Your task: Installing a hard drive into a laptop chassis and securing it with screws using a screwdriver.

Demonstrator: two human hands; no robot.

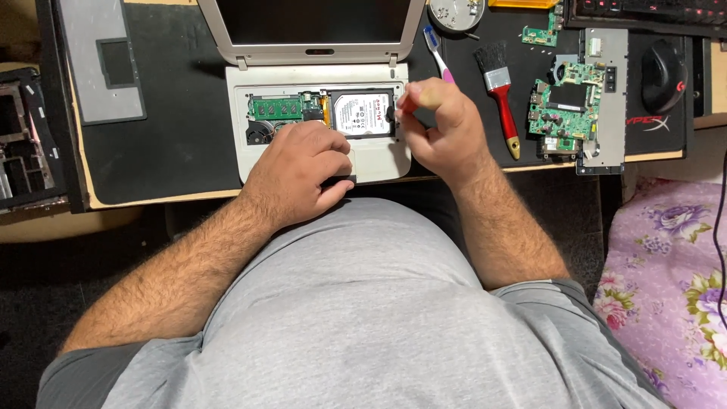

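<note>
A grey-white laptop (318, 91) lies open on a black mat (174, 113), showing a green memory board (276, 107) and a silver drive (363, 113) with a white label. Nearby, a red-handled brush (501, 95) with black bristles, a green circuit board (564, 106), a black mouse (663, 74). Grey shirt (363, 318); pink cloth (670, 288) with purple flowers.

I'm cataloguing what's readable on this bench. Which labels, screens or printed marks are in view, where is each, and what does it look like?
Hard drive label: white rectangle with dark print and a red mark, in the opened laptop base, between the left hand and right hand.
Laptop screen: dark, off, top centre, pale grey frame.
Mat logo: red and white lettering, right on the black mat, below the black mouse.
</note>
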